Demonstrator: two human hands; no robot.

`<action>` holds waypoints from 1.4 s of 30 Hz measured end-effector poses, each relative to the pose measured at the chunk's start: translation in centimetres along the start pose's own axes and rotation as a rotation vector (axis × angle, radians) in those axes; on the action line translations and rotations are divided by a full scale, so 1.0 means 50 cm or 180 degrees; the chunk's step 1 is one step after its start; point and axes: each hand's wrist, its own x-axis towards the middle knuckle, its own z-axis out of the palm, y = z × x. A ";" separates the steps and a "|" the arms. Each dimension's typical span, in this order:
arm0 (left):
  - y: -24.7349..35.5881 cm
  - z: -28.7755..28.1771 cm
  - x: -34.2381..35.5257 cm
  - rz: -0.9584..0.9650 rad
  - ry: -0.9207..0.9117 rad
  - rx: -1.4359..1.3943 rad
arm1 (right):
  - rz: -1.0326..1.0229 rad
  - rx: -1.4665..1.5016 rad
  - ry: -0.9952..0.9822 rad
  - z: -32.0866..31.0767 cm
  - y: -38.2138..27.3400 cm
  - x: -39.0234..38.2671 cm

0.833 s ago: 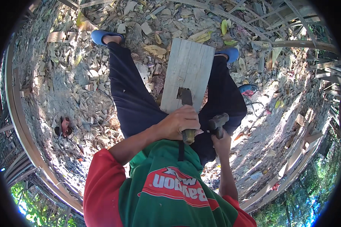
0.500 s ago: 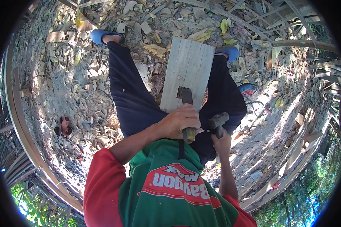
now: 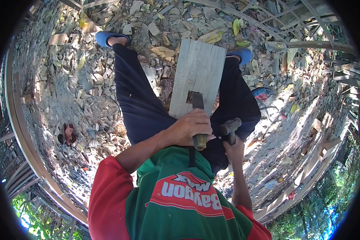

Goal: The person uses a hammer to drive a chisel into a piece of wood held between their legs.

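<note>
A pale wooden board (image 3: 199, 62) lies between my legs, with a small squarish hole (image 3: 190, 97) cut near its closer end. My left hand (image 3: 192, 127) is wrapped round a chisel (image 3: 198, 101); its flat blade points away from me and its tip reaches the edge of the hole. The butt of the chisel's handle sticks out below my fist. To the right, my right hand (image 3: 233, 149) grips a hammer (image 3: 231, 127) by its handle, close under the dark metal head. The hammer head is apart from the chisel.
Dry leaves and wood chips cover the ground. A blue power tool (image 3: 261, 94) with a cord lies beyond my right knee. A reddish object (image 3: 69, 134) sits on the ground at left. Long wooden strips (image 3: 24, 132) curve along the left side, and branches (image 3: 316, 47) lie at far right.
</note>
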 end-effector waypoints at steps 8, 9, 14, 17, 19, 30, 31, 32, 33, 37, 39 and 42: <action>0.000 0.000 0.003 0.0047 0.0055 -0.0024 | 0.0241 0.0130 -0.0130 -0.008 -0.027 -0.004; -0.001 0.002 0.002 0.0053 0.0054 -0.0032 | 0.0218 0.0127 -0.0119 -0.008 -0.025 -0.004; 0.002 -0.001 0.004 0.0003 0.0005 -0.0010 | 0.0174 0.0076 -0.0101 -0.007 -0.021 -0.003; -0.002 0.002 0.001 0.0001 0.0026 0.0001 | 0.0116 0.0037 -0.0075 -0.008 -0.025 -0.004; -0.001 0.000 0.002 -0.0024 0.0019 0.0011 | 0.0174 0.0057 -0.0091 -0.010 -0.037 -0.007; -0.007 -0.015 0.036 -0.0040 0.0032 -0.0019 | -0.0711 0.0202 0.0191 -0.092 -0.127 -0.065; -0.006 -0.015 0.033 -0.0077 0.0051 -0.0017 | -0.1151 0.0153 0.0270 -0.106 -0.149 -0.074; -0.006 -0.015 0.034 -0.0078 0.0047 -0.0033 | -0.1597 0.0119 0.0349 -0.116 -0.176 -0.081; -0.005 -0.015 0.034 -0.0082 0.0048 -0.0046 | -0.2046 0.0078 0.0421 -0.115 -0.193 -0.087; -0.007 -0.013 0.035 -0.0097 0.0080 -0.0062 | -0.2618 -0.0104 0.0651 -0.092 -0.220 -0.133; -0.008 -0.010 0.037 -0.0085 0.0108 -0.0063 | -0.3081 -0.0052 0.0463 -0.094 -0.265 -0.143; -0.007 -0.011 0.037 -0.0030 0.0098 -0.0074 | -0.3656 0.0507 0.0324 -0.081 -0.269 -0.130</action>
